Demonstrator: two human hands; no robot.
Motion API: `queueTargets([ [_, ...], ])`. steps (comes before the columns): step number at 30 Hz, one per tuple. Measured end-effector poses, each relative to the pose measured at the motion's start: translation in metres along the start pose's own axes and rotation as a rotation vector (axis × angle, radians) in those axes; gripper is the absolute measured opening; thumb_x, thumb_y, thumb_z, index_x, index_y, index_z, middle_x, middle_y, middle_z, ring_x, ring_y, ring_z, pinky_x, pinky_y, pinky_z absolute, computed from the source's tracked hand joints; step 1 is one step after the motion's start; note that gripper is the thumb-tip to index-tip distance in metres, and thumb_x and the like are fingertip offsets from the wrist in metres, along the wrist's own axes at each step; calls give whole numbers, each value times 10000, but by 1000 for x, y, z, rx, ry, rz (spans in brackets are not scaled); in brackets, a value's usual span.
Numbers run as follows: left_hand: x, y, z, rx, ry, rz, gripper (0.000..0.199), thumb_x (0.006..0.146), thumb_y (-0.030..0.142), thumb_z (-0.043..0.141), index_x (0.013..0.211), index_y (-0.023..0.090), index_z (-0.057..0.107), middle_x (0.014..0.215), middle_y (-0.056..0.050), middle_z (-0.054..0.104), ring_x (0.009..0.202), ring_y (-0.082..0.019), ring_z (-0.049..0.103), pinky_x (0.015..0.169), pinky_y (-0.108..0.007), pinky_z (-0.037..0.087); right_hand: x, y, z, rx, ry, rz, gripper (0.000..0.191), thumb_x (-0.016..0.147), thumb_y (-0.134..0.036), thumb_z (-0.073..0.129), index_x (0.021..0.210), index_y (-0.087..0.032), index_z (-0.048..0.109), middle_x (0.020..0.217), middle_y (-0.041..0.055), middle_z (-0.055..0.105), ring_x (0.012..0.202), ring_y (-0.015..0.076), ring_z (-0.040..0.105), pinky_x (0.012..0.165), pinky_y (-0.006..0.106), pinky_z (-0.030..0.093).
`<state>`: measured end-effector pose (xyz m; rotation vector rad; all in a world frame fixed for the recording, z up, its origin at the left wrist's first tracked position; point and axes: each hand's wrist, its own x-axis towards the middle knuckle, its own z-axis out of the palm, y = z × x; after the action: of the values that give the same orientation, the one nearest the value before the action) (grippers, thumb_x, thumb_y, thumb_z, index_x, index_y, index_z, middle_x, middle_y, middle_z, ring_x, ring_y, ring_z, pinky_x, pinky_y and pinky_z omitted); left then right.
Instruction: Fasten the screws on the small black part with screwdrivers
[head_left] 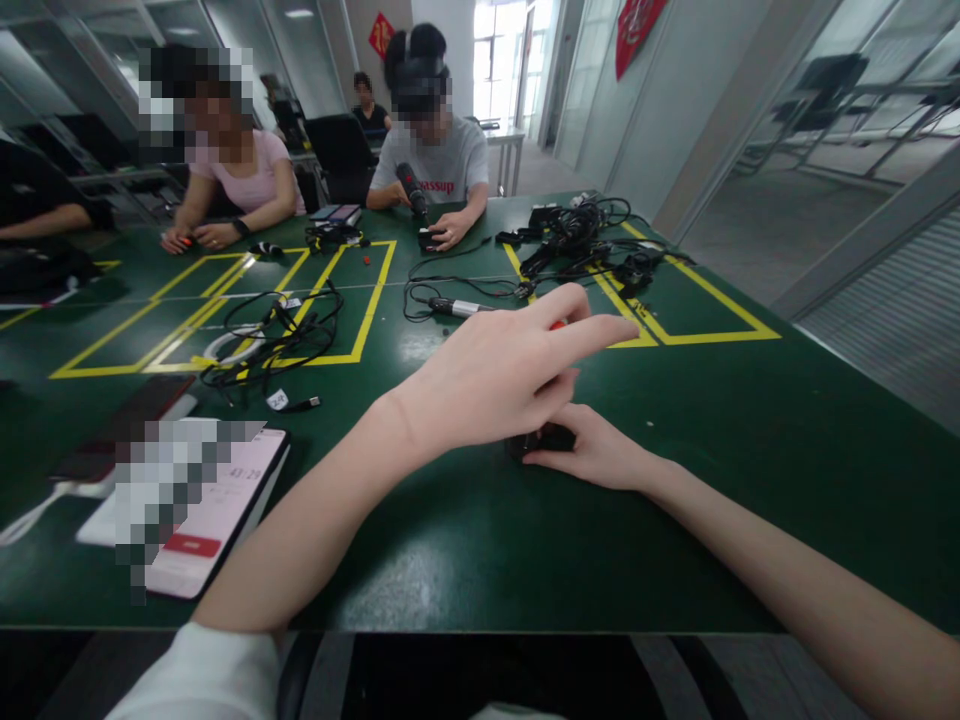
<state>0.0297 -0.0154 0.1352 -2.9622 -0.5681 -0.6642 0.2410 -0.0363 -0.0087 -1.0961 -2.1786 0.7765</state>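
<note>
My left hand (502, 375) reaches across in front of me, back up, with one finger stretched to the right and others curled. A small orange-red spot (558, 325) shows between its curled fingers; what it belongs to is hidden. Just below, my right hand (604, 448) grips a small black object (553, 438) low at the green tabletop, its left part in shadow under my left hand. The lower fingers of my left hand are close to that object; contact cannot be made out. A silver and black corded cylindrical tool (457, 308) lies behind my left wrist, partly covered by the hand.
Tangled black cables (570, 235) lie at the back right, and another cable bundle (277, 335) at the left. A phone (217, 510) rests near the front left. Yellow tape (367, 320) marks the green table (750, 440). Across it, a person (431, 150) handles a power tool.
</note>
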Motion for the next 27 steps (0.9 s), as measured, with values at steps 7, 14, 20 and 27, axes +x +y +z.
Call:
queueTargets([
  [7, 0, 1, 1, 0, 9, 24, 426, 949, 148, 459, 1355, 202, 580, 1205, -82, 612, 898, -162, 642, 756, -276, 522, -1, -1, 1, -7, 10, 18, 292, 870, -404, 797, 1097, -238, 714, 961, 61, 741, 932, 287, 702, 837, 417, 599],
  [14, 2, 0, 3, 28, 20, -11, 419, 982, 150, 438, 1379, 211, 559, 1185, -78, 616, 904, -165, 648, 748, -273, 513, 0, -4, 1, 27, -9, 5, 284, 888, -404, 764, 1092, -213, 713, 875, 35, 728, 728, 218, 641, 698, 353, 548],
  [20, 2, 1, 4, 5, 38, 48, 426, 968, 118, 423, 1356, 201, 581, 1244, -102, 610, 927, -165, 641, 778, -283, 516, 0, -4, 1, 15, -8, 18, 263, 884, -417, 765, 1057, -225, 717, 851, 28, 718, 748, 226, 648, 707, 352, 554],
  [27, 1, 0, 3, 23, 43, 63, 358, 960, 152, 476, 1282, 179, 629, 1127, -82, 629, 937, -183, 640, 787, -302, 512, -1, -3, 2, -6, 5, 27, 278, 883, -435, 771, 1065, -231, 722, 869, 41, 729, 803, 254, 676, 756, 385, 586],
])
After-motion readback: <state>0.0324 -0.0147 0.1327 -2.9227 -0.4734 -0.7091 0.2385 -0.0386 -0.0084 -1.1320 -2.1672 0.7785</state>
